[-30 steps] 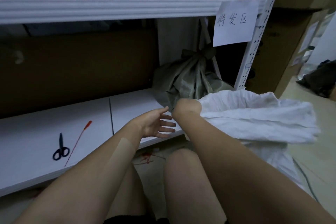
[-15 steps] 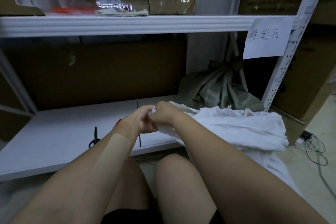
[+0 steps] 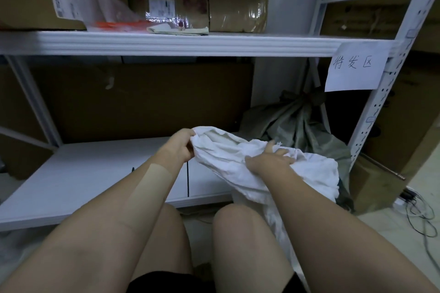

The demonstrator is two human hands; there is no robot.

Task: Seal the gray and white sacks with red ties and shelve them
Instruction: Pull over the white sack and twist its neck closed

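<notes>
From the head camera, looking down past my knees, I am in the middle of closing the white sack [image 3: 240, 169]. It lies half on the front edge of the low shelf [image 3: 95, 173] and half hanging down by my right leg. Its mouth is wide open and floppy.

My left hand [image 3: 182, 147] has its fingers curled round the top edge of the mouth, and it holds that edge up. My right hand [image 3: 269, 162] lies on top of the cloth, farther to the right, with its fingers [image 3: 284, 156] spread over the folds. I cannot tell if they pinch the cloth or just press on it.

The gray sack [image 3: 297, 126] sits at the back of the same shelf, in the right corner, just behind the white one. Its top looks bunched up, but I cannot see a tie on it.

I think my next job is to pull the loose mouth together into one tight neck. Then I need a red tie, and I can see none here, so I will have to look for one.
</notes>
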